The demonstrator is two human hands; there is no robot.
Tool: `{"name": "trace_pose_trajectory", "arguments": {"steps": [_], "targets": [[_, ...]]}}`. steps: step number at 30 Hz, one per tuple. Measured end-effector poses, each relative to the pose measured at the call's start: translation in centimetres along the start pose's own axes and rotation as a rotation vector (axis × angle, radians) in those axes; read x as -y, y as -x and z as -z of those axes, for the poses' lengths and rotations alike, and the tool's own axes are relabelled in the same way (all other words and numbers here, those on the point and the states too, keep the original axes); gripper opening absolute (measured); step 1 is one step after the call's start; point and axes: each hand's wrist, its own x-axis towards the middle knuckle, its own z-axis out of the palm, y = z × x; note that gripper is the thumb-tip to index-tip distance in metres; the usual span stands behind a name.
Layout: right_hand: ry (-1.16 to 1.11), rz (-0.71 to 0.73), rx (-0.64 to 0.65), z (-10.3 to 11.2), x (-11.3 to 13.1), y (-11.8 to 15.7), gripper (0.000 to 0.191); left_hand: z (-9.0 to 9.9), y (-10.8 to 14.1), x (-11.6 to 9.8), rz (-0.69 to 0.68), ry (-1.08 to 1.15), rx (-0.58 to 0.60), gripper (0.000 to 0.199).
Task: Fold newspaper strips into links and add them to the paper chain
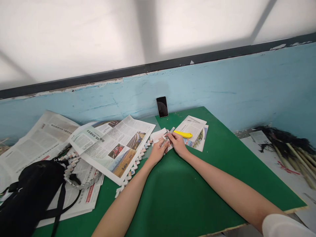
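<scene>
My left hand (158, 152) and my right hand (179, 144) are close together above the table, fingers pinched on a narrow folded strip of newspaper (172, 130). One end of the strip sticks up between them. Just beyond my right hand lies a yellow utility knife (184, 134), its near end hidden behind the hand. Cut pieces of newspaper (191, 127) lie under and beside it. Small whitish paper pieces (158, 134) are behind my left hand. A zigzag chain of folded paper (132, 172) runs along the newspaper edge, left of my left forearm.
A large newspaper sheet (106, 140) covers the green table (170, 197) on the left. A black bag (37, 187) with straps rests on more newspapers. A phone (162, 107) leans against the blue wall (222, 82). Sticks (293, 158) lie beyond the table's right edge.
</scene>
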Motion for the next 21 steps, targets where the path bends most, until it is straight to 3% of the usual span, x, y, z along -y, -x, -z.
{"name": "trace_pose_trajectory", "arguments": {"steps": [9, 21], "targets": [[-0.155, -0.057, 0.008, -0.1, -0.5, -0.2, 0.046, 0.0, -0.1, 0.0, -0.034, -0.028, -0.009, 0.045], [-0.149, -0.082, 0.016, -0.2, -0.8, -0.2, 0.050, 0.0, -0.2, 0.7, -0.040, -0.097, 0.035, 0.042]]}}
